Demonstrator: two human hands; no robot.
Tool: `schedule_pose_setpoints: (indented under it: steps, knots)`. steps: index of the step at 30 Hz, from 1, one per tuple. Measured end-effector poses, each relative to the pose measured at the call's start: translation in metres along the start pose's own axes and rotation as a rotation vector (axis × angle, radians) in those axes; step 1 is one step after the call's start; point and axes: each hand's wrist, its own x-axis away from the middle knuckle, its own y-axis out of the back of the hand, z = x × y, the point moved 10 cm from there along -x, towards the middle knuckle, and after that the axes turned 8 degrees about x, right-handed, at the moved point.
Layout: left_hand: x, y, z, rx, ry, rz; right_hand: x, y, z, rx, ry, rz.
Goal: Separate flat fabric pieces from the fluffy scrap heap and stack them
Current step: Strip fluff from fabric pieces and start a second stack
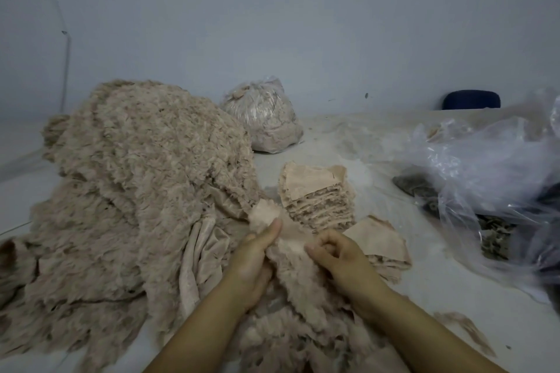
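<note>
A pale, dust-strewn desk carries a large heap of fluffy beige scrap fabric spreading over its left side toward the near edge. Crumpled clear plastic sheeting lies along the right edge, and a tied clear plastic bag stuffed with beige scraps sits toward the far edge. A squared stack of flat beige fabric pieces stands mid-desk, just beside the heap. At the near edge, the left hand and right hand each pinch a fluffy beige piece, fingers curled round it.
</note>
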Motion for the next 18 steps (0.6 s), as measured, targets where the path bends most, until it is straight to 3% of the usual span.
schedule_pose_setpoints:
  steps: [3,5,8,9,15,18]
  knots:
    - [0.006,0.005,-0.018,-0.292,-0.220,-0.105,0.000,0.021,0.015,0.079,0.123,-0.193]
    - [0.010,0.004,-0.026,-0.305,-0.288,-0.115,0.004,0.025,0.025,0.154,0.205,-0.242]
    - [0.014,-0.017,-0.015,-0.160,-0.189,0.073,0.009,0.015,0.032,0.229,0.267,-0.233]
    - [0.014,-0.019,-0.010,-0.159,-0.157,0.069,0.010,0.012,0.032,0.211,0.278,-0.220]
    - [0.005,0.041,-0.036,-0.022,-0.234,-0.379,0.011,0.011,0.019,0.084,0.194,-0.151]
    - [-0.001,0.051,-0.043,-0.032,-0.251,-0.347,0.016,0.011,0.014,0.110,0.160,-0.055]
